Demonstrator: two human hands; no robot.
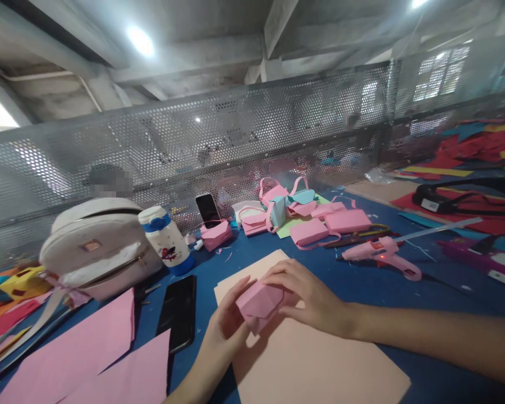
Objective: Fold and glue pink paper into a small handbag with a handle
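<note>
Both of my hands are closed on a small folded pink paper piece (258, 303) held just above a peach sheet (311, 359) on the blue table. My left hand (227, 325) grips its left side from below, thumb up against it. My right hand (307, 294) covers its top and right side, fingers curled over the fold.
A black phone (179, 311) lies left of my hands, with pink sheets (88, 353) nearer the front. A white bag (95, 247), a bottle (166, 238), a propped phone (207, 209), several small pink paper bags (311, 219) and a pink glue gun (382, 255) stand behind. A perforated metal screen (235, 134) closes the back.
</note>
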